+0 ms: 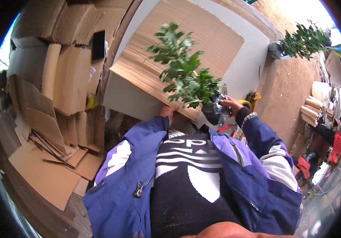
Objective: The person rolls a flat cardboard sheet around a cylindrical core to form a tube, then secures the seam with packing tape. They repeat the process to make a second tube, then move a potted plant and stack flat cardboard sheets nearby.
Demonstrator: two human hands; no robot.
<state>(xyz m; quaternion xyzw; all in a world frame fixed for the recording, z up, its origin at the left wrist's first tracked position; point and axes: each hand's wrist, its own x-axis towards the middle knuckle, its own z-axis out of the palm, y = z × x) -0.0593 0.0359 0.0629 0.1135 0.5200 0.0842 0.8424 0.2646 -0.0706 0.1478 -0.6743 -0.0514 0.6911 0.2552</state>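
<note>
A leafy green potted plant leans away to the upper left over the table, its base wrapped in black plastic. My right hand is closed on the side of this wrapped base, fingers over the plastic. At the near edge of a stack of flat cardboard sheets is my left hand, touching the edge just left of the plant's lower leaves. Its fingers are mostly hidden, so their grip does not show.
Folded cardboard is piled at the left, with a dark phone-like slab on it. A second wrapped plant stands at the far right. A yellow tape roll lies near my right wrist. Several cardboard tubes lie farther right.
</note>
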